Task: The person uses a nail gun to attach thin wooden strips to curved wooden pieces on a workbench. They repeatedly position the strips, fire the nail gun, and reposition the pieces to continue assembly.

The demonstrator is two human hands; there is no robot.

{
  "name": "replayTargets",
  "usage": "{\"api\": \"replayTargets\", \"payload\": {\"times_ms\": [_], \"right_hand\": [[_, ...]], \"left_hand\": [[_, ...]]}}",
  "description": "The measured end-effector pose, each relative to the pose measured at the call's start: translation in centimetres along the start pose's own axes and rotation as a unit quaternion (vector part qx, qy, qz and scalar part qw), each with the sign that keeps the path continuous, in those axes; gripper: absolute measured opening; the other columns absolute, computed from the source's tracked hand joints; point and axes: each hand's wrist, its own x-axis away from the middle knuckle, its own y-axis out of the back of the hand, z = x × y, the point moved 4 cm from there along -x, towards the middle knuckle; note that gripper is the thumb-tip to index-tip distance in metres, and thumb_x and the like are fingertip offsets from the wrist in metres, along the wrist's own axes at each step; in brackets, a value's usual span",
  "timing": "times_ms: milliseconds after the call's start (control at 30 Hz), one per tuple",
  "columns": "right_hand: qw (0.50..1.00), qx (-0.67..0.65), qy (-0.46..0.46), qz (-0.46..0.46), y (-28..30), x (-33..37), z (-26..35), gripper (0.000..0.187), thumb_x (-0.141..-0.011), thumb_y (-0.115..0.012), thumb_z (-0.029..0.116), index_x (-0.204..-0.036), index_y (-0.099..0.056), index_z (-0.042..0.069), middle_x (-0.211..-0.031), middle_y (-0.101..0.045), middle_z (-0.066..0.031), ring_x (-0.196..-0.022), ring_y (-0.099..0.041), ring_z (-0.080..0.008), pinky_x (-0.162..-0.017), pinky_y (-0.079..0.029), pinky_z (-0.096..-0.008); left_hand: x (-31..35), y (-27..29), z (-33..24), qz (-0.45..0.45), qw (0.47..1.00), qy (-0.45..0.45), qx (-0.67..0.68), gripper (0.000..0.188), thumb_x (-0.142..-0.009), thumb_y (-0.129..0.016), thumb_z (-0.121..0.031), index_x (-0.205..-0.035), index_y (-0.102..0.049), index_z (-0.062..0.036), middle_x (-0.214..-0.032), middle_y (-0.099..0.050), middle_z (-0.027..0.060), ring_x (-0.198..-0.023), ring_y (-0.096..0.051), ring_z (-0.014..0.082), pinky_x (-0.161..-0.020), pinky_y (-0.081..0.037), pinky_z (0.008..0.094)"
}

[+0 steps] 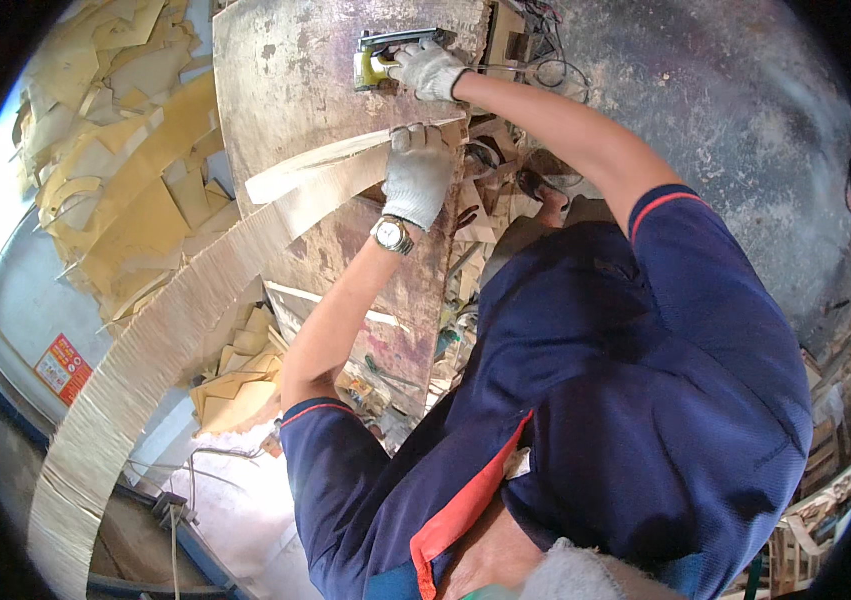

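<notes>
My left hand, in a white knit glove with a watch at the wrist, is closed over the edge of a long curved wooden strip. The strip runs from the worktable down to the lower left and out past the table. Under my fingers, a second, paler wooden piece lies along it. At the far side of the table, my right hand, also gloved, grips a green and black nail gun. The tool rests on the tabletop, apart from the strip. My fingertips around its handle are partly hidden.
The worn wooden worktable stands before me. Many yellowish sheet offcuts are heaped at the left, near a red and white label. Wood scraps litter the space between the table and me. Dark cables lie beyond its right edge.
</notes>
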Motion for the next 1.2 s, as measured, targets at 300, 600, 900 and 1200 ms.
{"api": "replayTargets", "payload": {"times_ms": [300, 600, 900, 1200], "right_hand": [[0.98, -0.089, -0.171, 0.043, 1.6, -0.7, -1.3, 0.034, -0.098, -0.059, 0.024, -0.129, -0.058, 0.01, -0.097, -0.075, -0.0155, -0.095, -0.074, -0.0329, -0.083, -0.056, -0.05], [0.856, -0.45, -0.199, -0.159, -1.1, 19.2, -4.7, 0.063, -0.088, -0.07, 0.044, -0.134, -0.057, 0.004, -0.106, -0.071, -0.0247, -0.101, -0.07, -0.0367, -0.086, -0.059, -0.0442], [0.707, -0.651, -0.225, -0.157, -2.2, 28.0, -0.8, 0.063, -0.084, -0.082, 0.015, -0.138, -0.054, 0.001, -0.125, -0.067, -0.0118, -0.115, -0.063, -0.021, -0.097, -0.053, -0.0325], [0.624, -0.697, -0.351, -0.038, -5.8, 23.4, 0.7, 0.05, -0.091, -0.08, 0.03, -0.127, -0.061, 0.001, -0.099, -0.075, -0.0059, -0.071, -0.062, -0.0082, -0.06, -0.051, -0.0279]], "left_hand": [[0.1, 0.7, -0.1, -0.13, 0.991, -0.014, -0.035, 0.013, -0.076, -0.068, -0.011, -0.087, -0.074, -0.0072, -0.098, -0.067, 0.0074, -0.1, -0.066, 0.0258, -0.09, -0.05, 0.042], [-0.1, 2.0, -0.2, -0.078, 0.994, -0.025, -0.073, 0.015, -0.081, -0.065, -0.013, -0.092, -0.075, -0.0077, -0.101, -0.068, 0.0079, -0.104, -0.064, 0.0265, -0.092, -0.049, 0.0427], [-0.3, 2.1, -0.2, -0.044, 0.991, -0.037, -0.12, 0.014, -0.086, -0.065, -0.017, -0.091, -0.076, -0.0116, -0.099, -0.068, 0.0041, -0.104, -0.063, 0.0219, -0.092, -0.046, 0.0389], [-0.7, 2.0, -0.1, -0.049, 0.988, -0.028, -0.141, 0.014, -0.088, -0.065, -0.019, -0.09, -0.078, -0.0144, -0.1, -0.069, 0.0024, -0.106, -0.064, 0.022, -0.089, -0.048, 0.0392]]}}
